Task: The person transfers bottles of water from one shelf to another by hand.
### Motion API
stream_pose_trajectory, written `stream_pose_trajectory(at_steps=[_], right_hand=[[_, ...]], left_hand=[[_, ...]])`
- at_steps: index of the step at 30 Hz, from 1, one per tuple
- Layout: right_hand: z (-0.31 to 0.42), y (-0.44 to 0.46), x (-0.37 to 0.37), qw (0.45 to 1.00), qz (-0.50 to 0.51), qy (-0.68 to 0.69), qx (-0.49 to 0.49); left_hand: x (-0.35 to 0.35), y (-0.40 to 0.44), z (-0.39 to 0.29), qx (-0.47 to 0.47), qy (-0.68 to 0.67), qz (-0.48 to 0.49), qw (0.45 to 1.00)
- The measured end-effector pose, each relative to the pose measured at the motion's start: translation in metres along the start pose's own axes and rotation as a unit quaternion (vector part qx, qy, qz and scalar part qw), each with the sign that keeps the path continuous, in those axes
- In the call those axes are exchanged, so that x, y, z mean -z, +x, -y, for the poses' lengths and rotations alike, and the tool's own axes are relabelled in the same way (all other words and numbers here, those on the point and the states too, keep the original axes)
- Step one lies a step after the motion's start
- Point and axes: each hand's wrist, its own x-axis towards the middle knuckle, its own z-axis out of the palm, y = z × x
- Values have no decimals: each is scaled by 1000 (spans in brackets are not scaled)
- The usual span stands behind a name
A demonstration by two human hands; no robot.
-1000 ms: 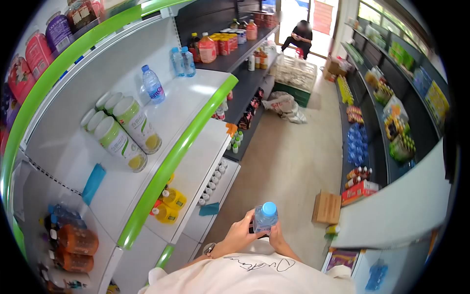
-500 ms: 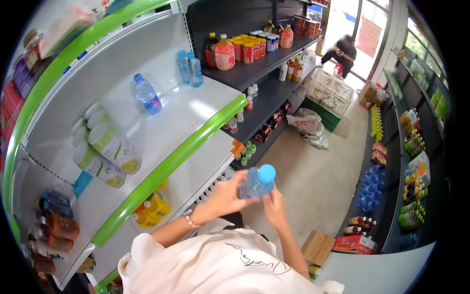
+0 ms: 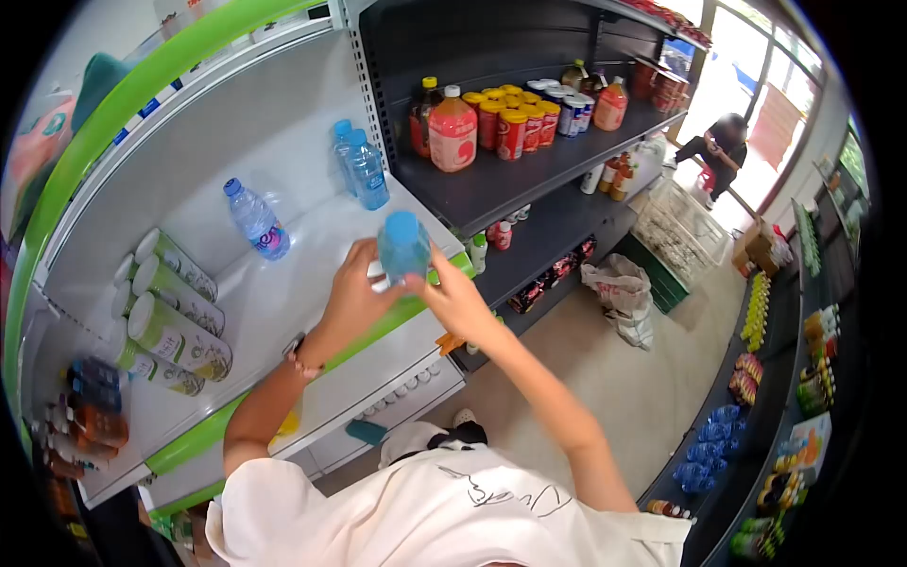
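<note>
A clear water bottle with a light-blue cap (image 3: 403, 250) is held between both my hands, over the green front edge of the white shelf (image 3: 312, 269). My left hand (image 3: 354, 298) grips it from the left, and my right hand (image 3: 455, 298) has its fingers on the right side. Two similar blue-capped bottles (image 3: 369, 180) stand behind it at the shelf's back right corner. Further left is a water bottle with a dark-blue cap and a pink-purple label (image 3: 257, 222). Several green-and-white canisters (image 3: 178, 335) fill the shelf's left end.
Dark shelving (image 3: 529, 175) to the right carries a pink juice bottle (image 3: 453, 132) and red cans with yellow lids (image 3: 512, 132). On the floor are a plastic bag (image 3: 619, 293) and a crate (image 3: 675, 236). A person (image 3: 723, 156) sits by the doorway. More stocked shelves line the far right.
My hands and the bottle have moved up and left, from over the aisle to the white shelf's front edge. The view has shifted closer to the shelves.
</note>
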Motion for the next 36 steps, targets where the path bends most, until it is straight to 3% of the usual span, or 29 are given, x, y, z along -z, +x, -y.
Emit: stream_pose_trajectory(at_steps=[6,11,13,17,20,23,28,36], right_hand=[[-68,76,15,994,87,11,-68],[-104,118,23,993,115,-10,-31],[-110,134,32,979,182,-10,-92],[-134,163,43,975,218,23,-45],[-163,186,37,976,214,28,9],[-180,206,39,966,251,46,31],[-202,229,40,941,330,66,41],[-201,243,51,921,376,92,44]], left_hand=[[-38,63,65,56,1,-87,995],[-47,89,88,92,7,-161,983],[-45,98,86,125,-4,-139,982],[-51,117,86,159,12,-174,972],[-61,134,99,133,54,-235,961],[-67,151,103,136,-8,-276,951],[-64,160,101,205,7,-168,964],[-71,164,79,230,55,-201,951]])
